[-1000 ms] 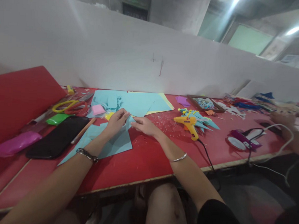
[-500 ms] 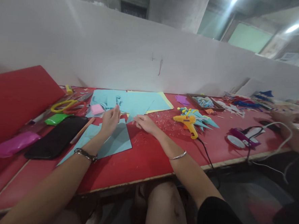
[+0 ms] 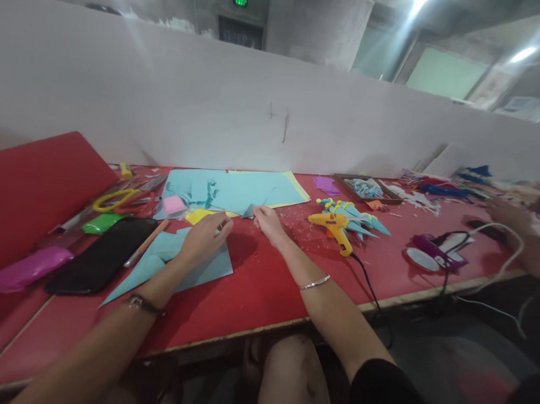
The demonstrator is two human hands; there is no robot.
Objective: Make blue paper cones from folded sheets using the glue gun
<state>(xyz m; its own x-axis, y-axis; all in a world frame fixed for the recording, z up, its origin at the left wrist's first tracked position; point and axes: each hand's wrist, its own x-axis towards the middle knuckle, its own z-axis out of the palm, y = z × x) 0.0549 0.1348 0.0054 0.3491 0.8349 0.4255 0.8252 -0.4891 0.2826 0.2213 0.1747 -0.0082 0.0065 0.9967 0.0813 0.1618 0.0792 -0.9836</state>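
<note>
My right hand (image 3: pixel 269 222) pinches a small folded-looking piece of light blue paper (image 3: pixel 248 211), whose pointed end sticks out to the left of the fingers. My left hand (image 3: pixel 204 237) is closed, fingertips together, above a light blue sheet (image 3: pixel 218 263) on the red table. Something small and pale shows at those fingertips, too small to name. Behind both hands lies a larger blue sheet (image 3: pixel 248 187) over yellow paper (image 3: pixel 299 187), with loose blue scraps on its left part. A yellow packet (image 3: pixel 199 215) lies just beyond my left hand.
To the right lie a yellow glue gun (image 3: pixel 337 226) with a black cord, blue paper cones (image 3: pixel 364 220) and a brown tray (image 3: pixel 391 197). A black phone (image 3: pixel 102 256), scissors (image 3: pixel 137 201) and a pink packet (image 3: pixel 28 267) are left. Another person's hand (image 3: pixel 507 216) is far right.
My left hand has come down and slightly right, uncovering the yellow packet. My right hand shifted a little right with the blue paper, which now shows as a smaller, darker point.
</note>
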